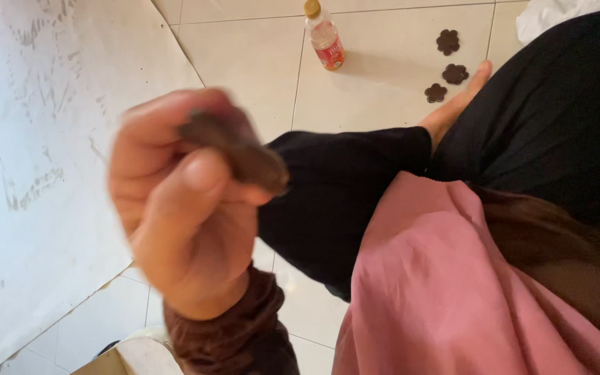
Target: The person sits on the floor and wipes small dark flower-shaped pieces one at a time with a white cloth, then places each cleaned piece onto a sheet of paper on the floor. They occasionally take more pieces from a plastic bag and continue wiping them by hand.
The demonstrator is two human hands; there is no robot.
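A: Brown piece [234, 149], what does it look like?

B: Flat, dark brown and blurred, with a rough upper edge. It sits raised in front of the camera, above the tiled floor [244, 55].

A: Who holds it?

B: One hand [175, 208], its thumb pressed over the piece against the curled fingers, so the piece is pinched between them. A dark brown cuff [230, 333] wraps the wrist. I cannot tell for certain whether it is the left or the right hand; it shows at the left of the view, so I take it for the left. I see no other hand.

A: Any packages or labels?

B: A small clear plastic bottle [324, 35] stands on the floor near the top, with a yellow cap and a red label around its lower half. To its right lie three dark brown flower-shaped pieces [447, 42], apart from each other, near a bare foot [456, 104].

A: And the surface, the room?

B: Pale cream floor tiles with thin grout lines. A large white sheet [36, 173] with faint grey marks covers the left side. Black cloth [557, 118] fills the upper right, pink cloth [439, 292] the lower right. Something white and crumpled [557, 14] shows at the top right corner.
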